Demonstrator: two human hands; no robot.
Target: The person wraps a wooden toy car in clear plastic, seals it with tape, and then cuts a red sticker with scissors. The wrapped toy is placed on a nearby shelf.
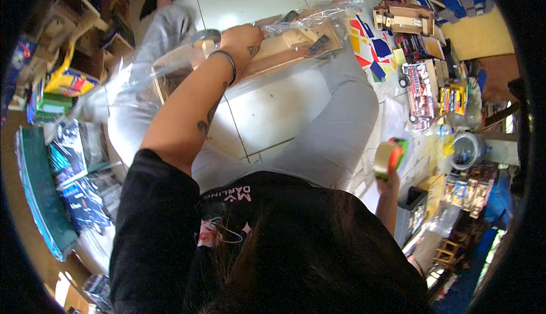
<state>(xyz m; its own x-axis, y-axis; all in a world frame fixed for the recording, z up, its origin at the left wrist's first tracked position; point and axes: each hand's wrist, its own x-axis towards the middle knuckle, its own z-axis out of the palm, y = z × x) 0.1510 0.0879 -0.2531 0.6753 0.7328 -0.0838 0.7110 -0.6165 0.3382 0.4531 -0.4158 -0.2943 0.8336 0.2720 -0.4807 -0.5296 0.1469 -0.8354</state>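
Note:
A wooden toy truck [278, 47] lies sideways across the floor between my outstretched legs, loosely covered with clear plastic film [133, 84]. My left hand [242, 42] reaches over the middle of it, with its fingers curled down and closed on the film. Their tips are partly hidden. Off to the right, my right hand [388, 184] holds a tape dispenser [390, 157] in orange and green, with a pale roll of tape. It is raised away from the toy and somewhat blurred.
Red, blue and yellow sticker sheets [372, 47] lie beyond my right leg. More wooden toy trucks [404, 18] and a clear plastic jug [465, 150] stand along the right. Wooden boxes [77, 10] are stacked at the far left, with plastic-wrapped packs [82, 192] nearer me.

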